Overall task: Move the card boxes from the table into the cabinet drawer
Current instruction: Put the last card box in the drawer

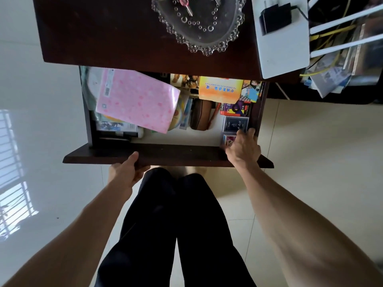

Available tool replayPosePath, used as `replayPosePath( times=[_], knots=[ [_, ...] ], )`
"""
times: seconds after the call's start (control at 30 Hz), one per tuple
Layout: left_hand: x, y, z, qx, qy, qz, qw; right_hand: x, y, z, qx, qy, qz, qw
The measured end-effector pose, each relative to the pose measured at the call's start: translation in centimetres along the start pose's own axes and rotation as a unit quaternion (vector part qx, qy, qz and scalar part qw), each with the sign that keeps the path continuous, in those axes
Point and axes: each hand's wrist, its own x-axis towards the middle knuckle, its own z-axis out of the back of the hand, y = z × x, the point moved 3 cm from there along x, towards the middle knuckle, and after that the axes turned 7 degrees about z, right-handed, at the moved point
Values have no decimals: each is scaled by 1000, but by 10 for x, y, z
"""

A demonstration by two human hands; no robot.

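Observation:
The dark wooden drawer [165, 155] stands pulled out below the cabinet top. Along its right side lie card boxes in a row: a purple and red one [236, 108], a dark blue one [235, 124] and a pink one [229, 139] nearest the drawer front. My right hand [243, 149] reaches over the front panel into the right corner, its fingers on the pink box and against the dark blue one. Whether it grips a box I cannot tell. My left hand [126, 172] grips the drawer's front panel from below, thumb on the top edge.
The drawer also holds a pink patterned folder [136, 100], discs, a brown case [202, 114] and an orange booklet [220, 90]. On the cabinet top [103, 32] sit a glass dish [199, 23] with keys and a white box [284, 48] bearing a black adapter. Cables and papers lie at right.

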Motion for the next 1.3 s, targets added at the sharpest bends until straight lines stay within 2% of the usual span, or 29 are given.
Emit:
replayPosePath(
  times=[0.13, 0.67, 0.73, 0.87, 1.0, 1.13, 1.3],
  knots=[
    [-1, 0, -1, 8, -3, -2, 1000, 11, 0, 0, -30, 21, 13, 999],
    [-5, 0, -3, 14, -14, -11, 1000, 19, -2, -4, -69, 7, 55, 996],
    [-5, 0, -3, 18, -15, -8, 1000, 17, 4, -2, -109, -13, 132, 985],
    [-5, -1, -4, 25, -23, -5, 999, 19, 15, -3, -181, -2, 274, 945],
    [-2, 1, -2, 35, -26, -10, 999, 25, 19, -11, -290, 31, 373, 881],
    [1, 3, -1, 38, -27, -16, 999, 26, 18, -10, -345, 35, 384, 856],
    [5, 3, 3, 55, -12, -12, 998, 27, 25, -10, -349, 64, 355, 865]
  ],
)
